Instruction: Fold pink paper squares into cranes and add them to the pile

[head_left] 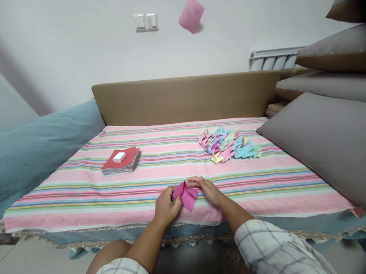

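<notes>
A magenta sheet of origami paper [189, 198], partly folded with a raised pointed flap, is held just above the striped cloth near its front edge. My left hand [167, 206] pinches its left corner between thumb and fingers. At the paper's right side, my right hand [208, 189] has its fingers stretched out flat, with the fingertips at the upper right edge of the paper. Whether those fingertips press on the paper I cannot tell.
Several folded paper cranes [224, 145] lie in a cluster at the back right. A stack of coloured paper [120, 166] with a small white block [119, 157] on top sits at the left. Grey cushions [325, 139] are piled on the right; a brown backrest [184, 99] stands behind.
</notes>
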Demonstrator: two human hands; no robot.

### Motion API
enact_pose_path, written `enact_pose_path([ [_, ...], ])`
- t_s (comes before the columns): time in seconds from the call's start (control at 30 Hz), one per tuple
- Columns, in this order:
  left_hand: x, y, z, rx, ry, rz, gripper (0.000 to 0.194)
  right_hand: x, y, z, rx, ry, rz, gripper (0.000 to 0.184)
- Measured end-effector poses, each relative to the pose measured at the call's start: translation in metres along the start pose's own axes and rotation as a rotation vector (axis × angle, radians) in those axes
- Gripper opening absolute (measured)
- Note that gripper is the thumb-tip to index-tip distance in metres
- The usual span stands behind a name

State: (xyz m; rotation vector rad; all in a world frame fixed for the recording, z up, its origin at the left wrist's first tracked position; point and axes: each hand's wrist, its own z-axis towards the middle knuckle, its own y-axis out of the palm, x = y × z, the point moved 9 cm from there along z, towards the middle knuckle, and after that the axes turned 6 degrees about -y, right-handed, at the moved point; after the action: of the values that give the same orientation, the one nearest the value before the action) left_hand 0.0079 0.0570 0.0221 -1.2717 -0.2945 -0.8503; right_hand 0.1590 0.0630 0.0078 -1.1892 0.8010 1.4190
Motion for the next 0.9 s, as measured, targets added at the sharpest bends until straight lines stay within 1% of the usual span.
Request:
enact_pose_path([
  [0.13,0.007,0.002,-0.001,-0.027,0.078,-0.012,0.032,-0.001,0.002,0.000,-0.019,-0.028,-0.043,0.066],
  [0.3,0.015,0.005,-0.004,-0.025,0.185,0.079,0.040,0.002,0.006,0.001,-0.044,-0.055,-0.078,0.063],
  [0.4,0.018,0.008,-0.005,-0.040,0.223,0.118,0.044,0.003,0.005,0.001,-0.028,-0.061,-0.045,0.064],
  [0.53,0.019,0.013,-0.007,-0.086,0.253,0.163,0.050,0.005,0.000,0.002,0.013,-0.037,-0.004,0.066],
  [0.67,0.019,0.016,-0.008,-0.111,0.261,0.192,0.052,0.006,-0.006,0.001,0.042,-0.027,-0.038,0.066],
  [0.9,0.020,0.017,-0.008,-0.132,0.281,0.217,0.057,-0.003,-0.009,-0.002,0.034,-0.060,-0.115,0.059],
])
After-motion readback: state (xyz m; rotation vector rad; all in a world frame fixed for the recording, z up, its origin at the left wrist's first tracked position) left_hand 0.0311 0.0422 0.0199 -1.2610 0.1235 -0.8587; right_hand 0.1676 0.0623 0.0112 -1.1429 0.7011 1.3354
